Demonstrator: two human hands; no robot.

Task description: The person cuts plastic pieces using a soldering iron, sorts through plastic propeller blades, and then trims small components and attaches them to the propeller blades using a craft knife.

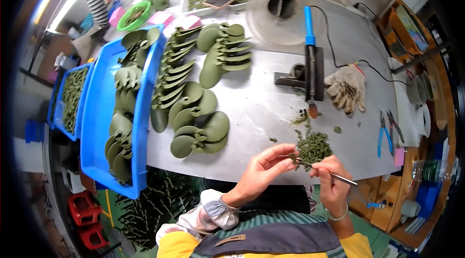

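Green was the pile (pixel 315 144) of small pieces on the surface (pixel 256 113). Just left of the pile, my left hand (pixel 264 168) pinched what looked like one green piece (pixel 293 157); at its near edge, my right hand (pixel 332 178) gripped a slim metal tool (pixel 345 179). I was apparently working that piece, which called for a steady pinch and fine tip control next.

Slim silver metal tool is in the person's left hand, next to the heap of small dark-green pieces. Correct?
No, wrong hand: the head view shows the slim silver metal tool in the person's right hand, next to the heap of small dark-green pieces.
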